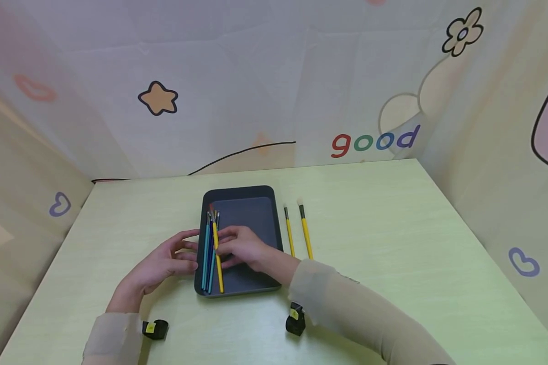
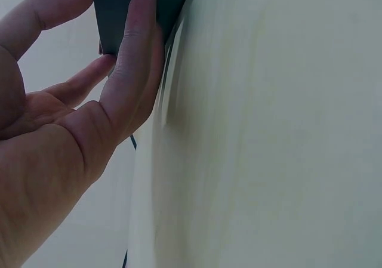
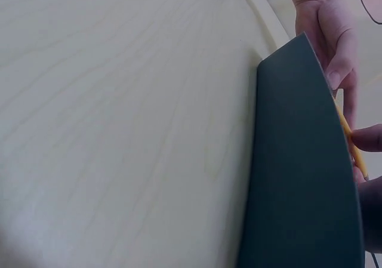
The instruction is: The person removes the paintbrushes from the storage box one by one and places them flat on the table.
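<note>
Pale table [image 1: 370,228] — right fingers [image 1: 228,247] on yellow brush [image 1: 219,269] in tray [image 1: 248,213]

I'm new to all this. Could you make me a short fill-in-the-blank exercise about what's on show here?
1. The right hand holds a paintbrush with a ____ handle.
2. The fingers of the left hand touch the tray on its ____ side.
3. The number of loose brushes lying on the table beyond the tray's right side is ____.
4. The colourful word printed on the backdrop is ____.

Missing words: yellow; left; two; good.
</note>
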Tool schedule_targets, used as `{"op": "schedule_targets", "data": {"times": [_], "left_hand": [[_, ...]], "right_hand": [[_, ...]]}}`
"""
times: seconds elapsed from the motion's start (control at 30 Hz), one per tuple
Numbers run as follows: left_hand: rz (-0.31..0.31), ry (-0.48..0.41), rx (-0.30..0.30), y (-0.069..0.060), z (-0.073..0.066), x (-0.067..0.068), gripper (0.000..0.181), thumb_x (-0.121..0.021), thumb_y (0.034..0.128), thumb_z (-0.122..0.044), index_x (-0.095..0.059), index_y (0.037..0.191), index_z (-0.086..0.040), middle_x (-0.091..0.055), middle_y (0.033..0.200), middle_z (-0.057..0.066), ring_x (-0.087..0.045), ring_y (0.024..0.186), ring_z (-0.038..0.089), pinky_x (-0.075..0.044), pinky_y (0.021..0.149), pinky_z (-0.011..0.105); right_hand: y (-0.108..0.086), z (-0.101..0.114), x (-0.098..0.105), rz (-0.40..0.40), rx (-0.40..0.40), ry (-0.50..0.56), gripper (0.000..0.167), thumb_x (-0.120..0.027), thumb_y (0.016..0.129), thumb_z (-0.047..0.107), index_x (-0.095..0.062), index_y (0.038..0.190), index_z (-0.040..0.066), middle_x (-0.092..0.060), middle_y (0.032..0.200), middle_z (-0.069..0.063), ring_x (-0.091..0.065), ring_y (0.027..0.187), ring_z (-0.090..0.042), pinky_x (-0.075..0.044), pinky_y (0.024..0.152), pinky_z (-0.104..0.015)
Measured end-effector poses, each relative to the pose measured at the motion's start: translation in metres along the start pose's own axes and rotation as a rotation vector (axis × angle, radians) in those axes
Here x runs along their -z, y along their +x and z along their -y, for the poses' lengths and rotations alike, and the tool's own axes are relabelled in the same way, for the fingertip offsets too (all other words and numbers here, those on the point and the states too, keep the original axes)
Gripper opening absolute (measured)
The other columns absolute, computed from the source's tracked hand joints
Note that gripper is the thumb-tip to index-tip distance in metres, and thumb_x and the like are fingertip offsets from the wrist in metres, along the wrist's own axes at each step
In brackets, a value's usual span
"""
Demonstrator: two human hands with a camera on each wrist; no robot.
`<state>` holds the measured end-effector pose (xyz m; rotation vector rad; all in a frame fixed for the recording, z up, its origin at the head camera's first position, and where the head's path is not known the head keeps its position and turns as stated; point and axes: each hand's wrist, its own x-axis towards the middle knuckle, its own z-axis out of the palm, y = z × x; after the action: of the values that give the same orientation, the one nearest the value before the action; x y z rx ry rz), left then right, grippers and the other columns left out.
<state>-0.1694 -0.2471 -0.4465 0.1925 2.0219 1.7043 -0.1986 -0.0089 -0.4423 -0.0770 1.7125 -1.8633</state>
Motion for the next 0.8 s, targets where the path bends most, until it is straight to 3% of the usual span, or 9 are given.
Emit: {"op": "schedule_targets", "data": {"times": [0.8], "left_hand": [[-0.016,0.000,0.000,0.001,0.002,-0.001,0.082,-0.070,0.0910,0.000,-0.027,0.160,-0.007,-0.040,0.141,0.029,-0.057,0.117,0.036,-0.057,0.092,0.037]], "right_hand": [[-0.029,0.014,0.032,0.073,-0.011,-0.005,0.048,-0.066,0.093,-0.001,-0.052,0.139,-0.004,-0.064,0.124,-0.027,-0.068,0.094,-0.024,-0.061,0.081,-0.042]]}}
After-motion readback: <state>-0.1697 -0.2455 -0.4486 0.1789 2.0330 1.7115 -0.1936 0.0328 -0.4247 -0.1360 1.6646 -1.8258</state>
